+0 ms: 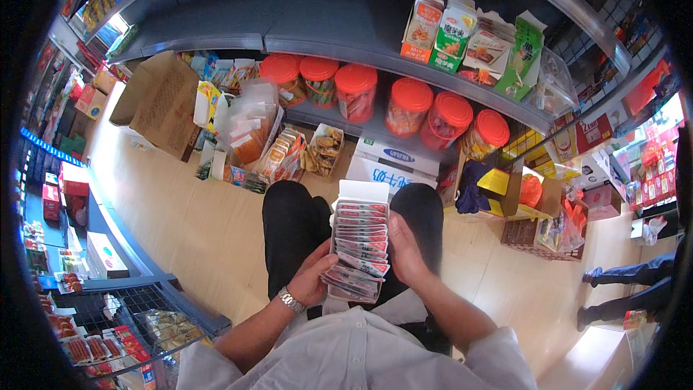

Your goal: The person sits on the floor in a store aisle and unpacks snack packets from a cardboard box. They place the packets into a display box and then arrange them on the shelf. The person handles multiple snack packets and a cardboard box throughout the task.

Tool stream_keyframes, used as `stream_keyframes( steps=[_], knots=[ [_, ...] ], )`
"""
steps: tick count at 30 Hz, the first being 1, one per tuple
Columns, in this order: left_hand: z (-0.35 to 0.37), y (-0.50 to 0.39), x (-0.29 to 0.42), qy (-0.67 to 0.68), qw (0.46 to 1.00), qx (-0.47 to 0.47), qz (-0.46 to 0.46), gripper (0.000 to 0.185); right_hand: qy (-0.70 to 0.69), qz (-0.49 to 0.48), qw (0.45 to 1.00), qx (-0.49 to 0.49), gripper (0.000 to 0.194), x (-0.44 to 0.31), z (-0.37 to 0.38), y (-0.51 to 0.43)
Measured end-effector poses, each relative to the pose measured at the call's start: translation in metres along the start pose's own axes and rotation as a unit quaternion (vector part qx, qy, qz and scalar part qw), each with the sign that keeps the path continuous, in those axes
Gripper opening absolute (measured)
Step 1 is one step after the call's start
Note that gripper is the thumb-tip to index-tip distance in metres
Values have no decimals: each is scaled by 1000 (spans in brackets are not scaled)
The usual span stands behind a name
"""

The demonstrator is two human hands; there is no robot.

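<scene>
Between my knees I hold an open white display box (362, 187) full of small flat packets (361, 246) in red, white and grey, lined up in a row. The packets nearest me lean out of line. My left hand (313, 276), with a metal watch on the wrist, grips the box's left side, its thumb by the packets. My right hand (405, 249) clasps the right side. The box's lid flap stands up at the far end. The underside of the box is hidden.
Ahead stands a dark metal shelf (216, 16) with snack boxes (455, 32) and red-lidded plastic jars (355, 92). On the floor are a cardboard carton (157, 105), open snack boxes (281, 154), a white carton (395, 162) and a brown crate (533, 238). A person's legs (628, 284) show at right.
</scene>
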State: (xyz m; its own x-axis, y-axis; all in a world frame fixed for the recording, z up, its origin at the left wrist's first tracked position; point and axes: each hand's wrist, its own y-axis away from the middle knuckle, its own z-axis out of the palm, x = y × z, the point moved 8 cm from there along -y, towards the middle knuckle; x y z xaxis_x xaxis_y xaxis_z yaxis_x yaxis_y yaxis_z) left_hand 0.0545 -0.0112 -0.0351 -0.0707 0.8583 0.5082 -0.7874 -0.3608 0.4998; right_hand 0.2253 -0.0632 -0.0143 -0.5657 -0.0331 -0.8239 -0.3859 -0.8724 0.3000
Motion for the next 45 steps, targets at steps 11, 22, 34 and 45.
stream_keyframes(
  steps=[11, 22, 34, 45],
  knots=[
    [24, -30, 94, 91, 984, -132, 73, 44, 348, -225, 906, 80, 51, -98, -1, -23],
    [84, -161, 286, -87, 984, -18, 157, 54, 714, -251, 645, 109, 53, -57, -22, -8],
    [154, -374, 398, -104, 970, -99, 194, 48, 661, -243, 701, 114, 38, -70, -33, -24],
    [169, -432, 394, -240, 953, -63, 172, 47, 628, -252, 726, 123, 31, -80, -37, -32]
  ],
)
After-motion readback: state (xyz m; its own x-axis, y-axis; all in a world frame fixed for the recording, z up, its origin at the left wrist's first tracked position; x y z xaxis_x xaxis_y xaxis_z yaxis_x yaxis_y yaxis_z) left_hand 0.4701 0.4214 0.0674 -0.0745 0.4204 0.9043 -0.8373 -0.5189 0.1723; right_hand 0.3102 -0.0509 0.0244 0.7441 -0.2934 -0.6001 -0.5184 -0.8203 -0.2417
